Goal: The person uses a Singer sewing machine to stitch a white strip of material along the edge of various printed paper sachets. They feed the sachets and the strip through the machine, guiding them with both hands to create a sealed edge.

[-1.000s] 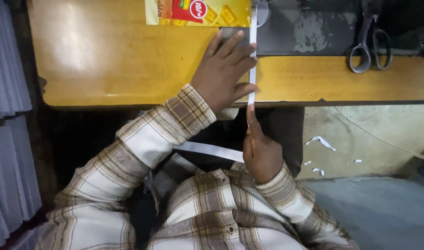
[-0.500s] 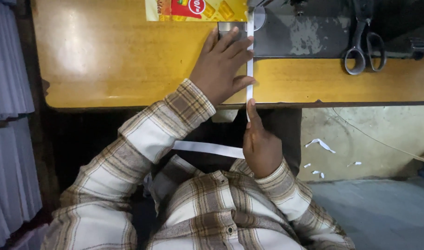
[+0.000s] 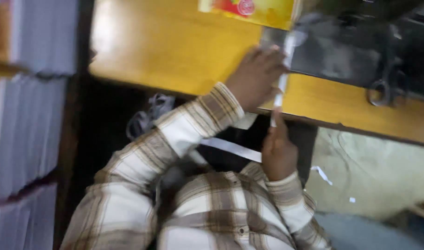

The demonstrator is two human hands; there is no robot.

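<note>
A narrow white strip [image 3: 283, 82] runs from the dark machine bed [image 3: 341, 60] across the yellow wooden table [image 3: 175, 51] and over its front edge. My left hand [image 3: 256, 76] lies flat on the table, fingers pressing the strip near the machine. My right hand [image 3: 278, 150] is below the table edge, pinching the strip's lower part between thumb and fingers. More white strip [image 3: 230, 149] trails across my lap. The frame is blurred.
A yellow and red packet [image 3: 249, 10] lies at the table's far edge. Scissors [image 3: 386, 90] rest on the machine bed at right. Grey stacked fabric [image 3: 31, 92] stands at left. White scraps [image 3: 322, 174] lie on the floor.
The view has swung and tilted, shifting the table to the right and blurring. Both hands keep their hold on the white strip.
</note>
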